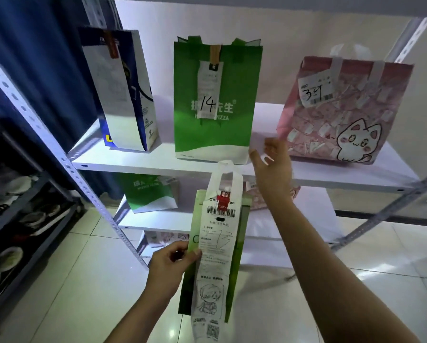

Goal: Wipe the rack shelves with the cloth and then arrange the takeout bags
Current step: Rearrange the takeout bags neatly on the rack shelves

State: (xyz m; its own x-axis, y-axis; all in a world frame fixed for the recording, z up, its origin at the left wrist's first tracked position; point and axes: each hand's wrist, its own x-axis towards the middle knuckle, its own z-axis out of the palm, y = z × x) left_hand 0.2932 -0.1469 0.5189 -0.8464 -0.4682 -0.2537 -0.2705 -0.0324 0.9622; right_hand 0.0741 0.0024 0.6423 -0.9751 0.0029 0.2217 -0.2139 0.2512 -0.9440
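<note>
Fingers of left hand (169, 258) pinch receipt bag (208, 276); right hand (273, 167) fingers spread apart.

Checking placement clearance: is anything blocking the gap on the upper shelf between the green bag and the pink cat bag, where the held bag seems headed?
Only the right hand sits in front of that gap between the green bag and pink cat bag; the shelf there looks bare. The left hand pinches the held bag.

Green-and-white pizza bag (216, 100), pink cat-print bag (343, 112), blue-and-white bag (123, 95), pale green held bag (212, 256), white shelf (143, 160)
</note>
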